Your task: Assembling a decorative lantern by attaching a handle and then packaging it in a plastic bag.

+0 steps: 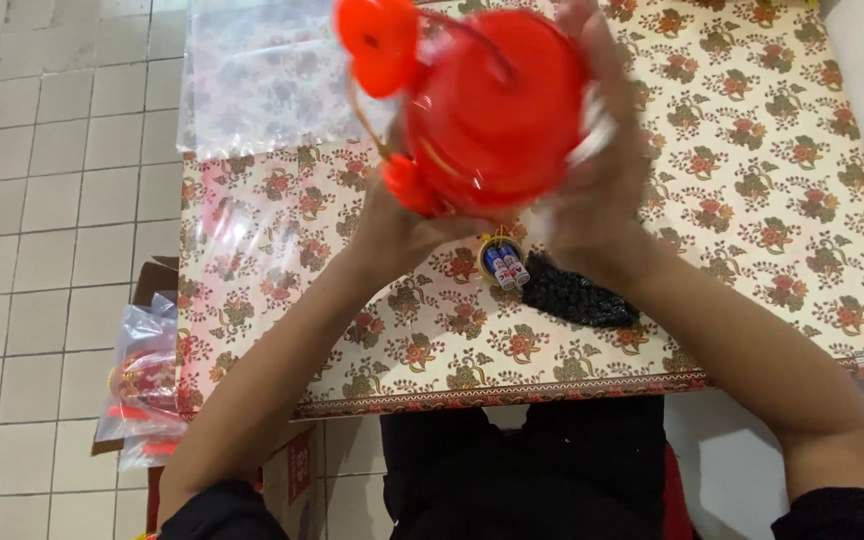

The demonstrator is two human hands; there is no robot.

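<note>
Upper centre of frame: round red plastic lantern-like toy [492, 105] with a thin gold cord, held up above the bench [752, 200], motion-blurred; exact shape hard to make out. Top edge of toy cut off by the frame. Two red knobs or petals at its left side, one at top, one lower, both smeared.

Left hand [392, 225] under the toy's lower left, fingers mostly hidden behind the red body; gripping the toy as far as can be told. Right hand [602, 170] wrapped around the toy's right side, fingers closed on it, fingertips blurred pale.

Bench covered in cream cloth with red-and-green flower print, right end cut off by the frame. Just below the hands, centre of frame: small round holder with two blue-and-white batteries [504, 263], partly hidden by the left wrist. Just right of it, a dark, lumpy black bag or pile [577, 297]; material unclear.

Upper left on the bench: clear plastic bags [262, 80], flat, flower print showing through.

Lower left, beside the bench on an open cardboard box [287, 470]: bagged red-and-gold items in clear plastic [142, 390], contents indistinct. Pale tiled floor [42, 200] on the left.
</note>
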